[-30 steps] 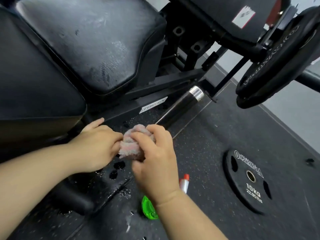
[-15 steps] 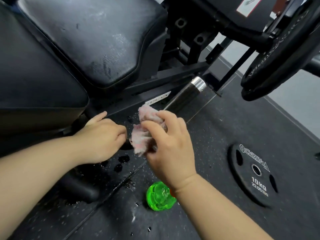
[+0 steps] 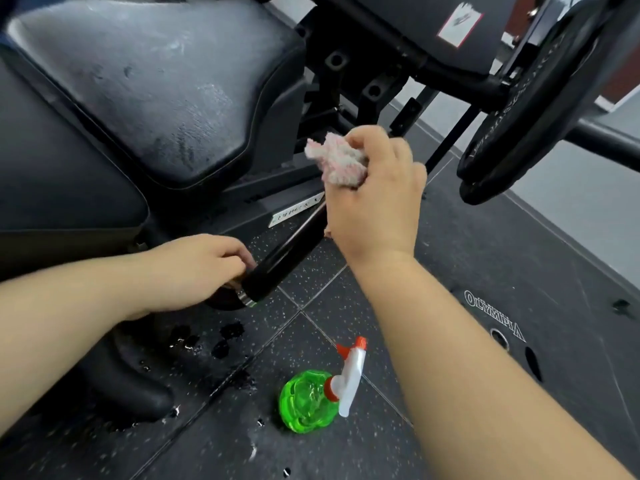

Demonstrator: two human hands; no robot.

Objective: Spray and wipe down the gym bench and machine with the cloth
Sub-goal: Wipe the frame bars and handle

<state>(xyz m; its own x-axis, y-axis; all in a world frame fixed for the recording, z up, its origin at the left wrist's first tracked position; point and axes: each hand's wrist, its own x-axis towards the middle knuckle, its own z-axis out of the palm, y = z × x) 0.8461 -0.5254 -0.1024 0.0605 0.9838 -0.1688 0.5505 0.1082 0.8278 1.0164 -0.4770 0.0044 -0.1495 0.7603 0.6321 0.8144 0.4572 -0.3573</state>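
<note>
Right hand [image 3: 372,199] clenches the bunched cloth [image 3: 337,161] above the machine's black bar [image 3: 284,252]; left hand [image 3: 194,271] steadies the bar's base, grip unclear; spray bottle [image 3: 313,398] parked on floor

A crumpled pink-and-white cloth [image 3: 341,162] sits bunched up, raised above the machine's black bar [image 3: 284,251]. The black padded bench seat [image 3: 156,88] lies upper left, its surface scuffed and streaked pale. A green spray bottle [image 3: 311,398] with a white, orange-tipped trigger head lies on its side on the floor.
</note>
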